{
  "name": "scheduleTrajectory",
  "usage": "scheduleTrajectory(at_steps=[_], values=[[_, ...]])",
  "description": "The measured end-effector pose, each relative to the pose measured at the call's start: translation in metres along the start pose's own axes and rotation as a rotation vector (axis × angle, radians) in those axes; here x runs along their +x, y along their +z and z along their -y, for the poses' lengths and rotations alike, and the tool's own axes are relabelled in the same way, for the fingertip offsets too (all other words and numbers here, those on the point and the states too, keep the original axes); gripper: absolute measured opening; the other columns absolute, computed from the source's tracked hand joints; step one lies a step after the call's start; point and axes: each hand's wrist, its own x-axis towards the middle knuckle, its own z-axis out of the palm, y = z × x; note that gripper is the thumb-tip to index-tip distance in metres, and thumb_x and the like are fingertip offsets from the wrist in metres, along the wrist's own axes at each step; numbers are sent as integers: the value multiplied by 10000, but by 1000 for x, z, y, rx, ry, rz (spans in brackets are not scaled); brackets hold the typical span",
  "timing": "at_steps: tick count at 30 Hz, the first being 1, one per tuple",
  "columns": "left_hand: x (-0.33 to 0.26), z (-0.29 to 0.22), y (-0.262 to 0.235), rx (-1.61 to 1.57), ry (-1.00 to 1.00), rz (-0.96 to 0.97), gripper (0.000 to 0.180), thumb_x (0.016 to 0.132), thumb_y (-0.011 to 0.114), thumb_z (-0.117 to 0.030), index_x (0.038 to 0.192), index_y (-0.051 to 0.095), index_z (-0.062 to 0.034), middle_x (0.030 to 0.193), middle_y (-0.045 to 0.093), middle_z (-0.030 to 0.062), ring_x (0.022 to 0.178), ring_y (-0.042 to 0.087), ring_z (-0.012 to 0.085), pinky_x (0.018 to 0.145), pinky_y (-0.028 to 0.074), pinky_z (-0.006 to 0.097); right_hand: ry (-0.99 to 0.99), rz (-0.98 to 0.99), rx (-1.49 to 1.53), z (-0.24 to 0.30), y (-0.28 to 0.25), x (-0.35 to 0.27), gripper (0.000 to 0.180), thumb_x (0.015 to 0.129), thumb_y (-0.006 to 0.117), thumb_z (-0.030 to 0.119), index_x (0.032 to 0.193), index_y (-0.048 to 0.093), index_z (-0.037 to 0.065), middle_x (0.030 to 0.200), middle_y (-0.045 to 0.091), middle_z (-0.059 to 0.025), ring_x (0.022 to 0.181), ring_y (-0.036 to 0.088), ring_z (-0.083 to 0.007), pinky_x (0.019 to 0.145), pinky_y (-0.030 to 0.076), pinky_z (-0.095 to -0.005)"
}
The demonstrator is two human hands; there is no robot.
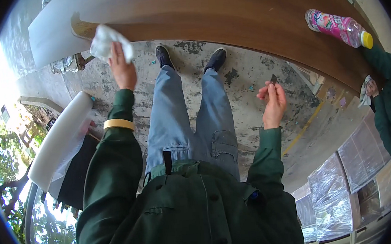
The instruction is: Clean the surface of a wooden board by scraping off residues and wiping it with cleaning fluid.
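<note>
My left hand presses a crumpled white cloth at the near edge of a long brown wooden panel, towards its left end. The fingers lie over the cloth, and part of it hangs past the edge. My right hand is raised apart from the panel, above the floor. Between its thumb and fingers is pinched a small dark flat piece, too small to tell its kind. A clear plastic bottle with a pink label and yellow cap lies on the panel's right part.
At the far right, a co-worker in a green sleeve holds a white cloth by the panel's edge. A white roll of wrapping stands on my left. Plastic-wrapped stacks are at lower right. The concrete floor is worn and patchy.
</note>
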Motion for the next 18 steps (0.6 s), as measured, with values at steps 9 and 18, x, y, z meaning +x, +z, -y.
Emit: scheduleTrajectory(at_steps=[9,18], values=[[25,-171,22,-414,-80,-173,363,643,607,49,984,577,-72,964,563,157,912,563,385,770,481,462,-184,279,-38,73,59,84,157,972,568,189,1026,591,43,762,589,-9,574,521,-85,518,402,-224],[21,-234,28,-716,-76,81,303,633,703,5,897,608,-111,961,579,108,842,614,365,718,498,451,120,424,52,96,84,153,139,912,672,182,1012,640,91,597,456,39,454,440,-95,430,325,-259]])
